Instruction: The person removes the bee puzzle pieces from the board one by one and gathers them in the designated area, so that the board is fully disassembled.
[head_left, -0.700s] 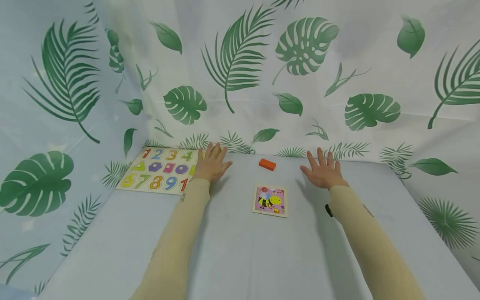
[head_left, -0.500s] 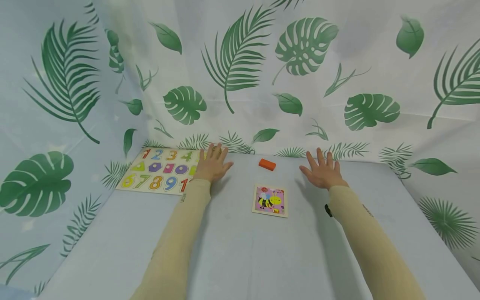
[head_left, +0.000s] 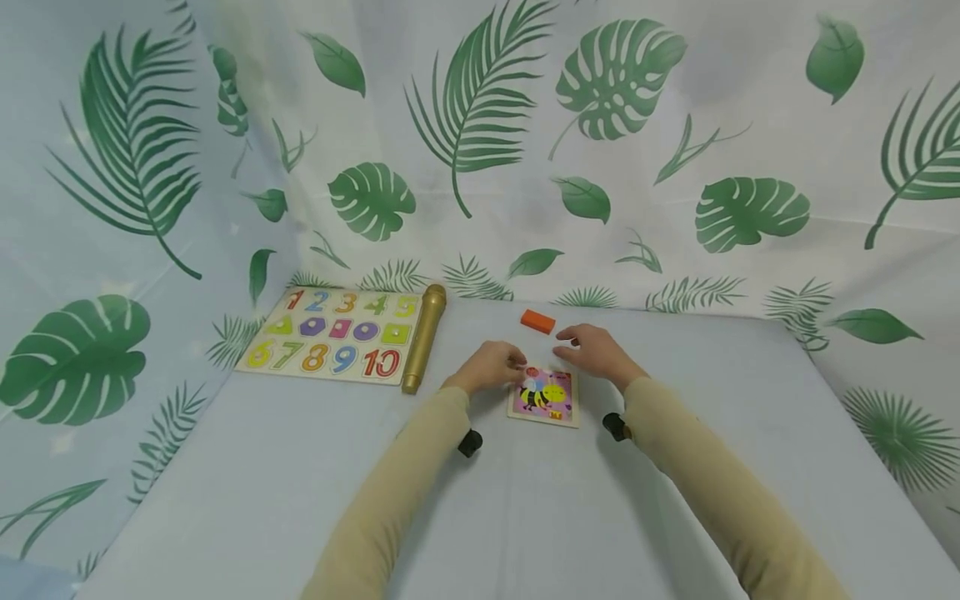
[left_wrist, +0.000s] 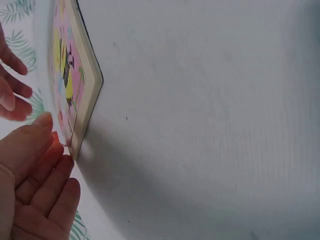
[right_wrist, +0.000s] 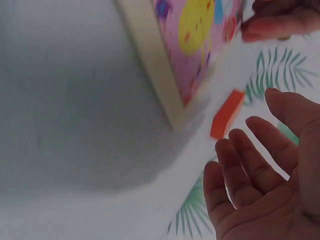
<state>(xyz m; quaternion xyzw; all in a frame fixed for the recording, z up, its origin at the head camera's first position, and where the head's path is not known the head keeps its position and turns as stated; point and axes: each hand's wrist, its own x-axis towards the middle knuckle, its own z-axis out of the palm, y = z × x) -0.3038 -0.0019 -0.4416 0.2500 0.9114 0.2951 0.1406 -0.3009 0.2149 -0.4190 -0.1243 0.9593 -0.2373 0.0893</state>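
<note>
A small square bee jigsaw (head_left: 551, 403) in a pale wooden frame lies flat in the middle of the table. My left hand (head_left: 487, 367) is at its far left corner, thumb and fingers parted and loosely bent; in the left wrist view the fingertips (left_wrist: 64, 162) come right up to that corner, and I cannot tell if they touch it. My right hand (head_left: 596, 354) hovers off the far right corner, holding nothing, its fingers gently curved. Just beyond it lies an orange block (head_left: 537, 322), which the right wrist view shows close to the fingertips (right_wrist: 235, 134).
A wooden number puzzle board (head_left: 330, 336) lies at the back left. Along its right edge rests a gold rod (head_left: 424, 337) with a wider round head. Leaf-patterned cloth (head_left: 510, 150) hangs behind the table and down both sides.
Both hands have come inward and nearer from the back of the table to the bee jigsaw. The left hand's move has uncovered the gold rod and the number board's right end.
</note>
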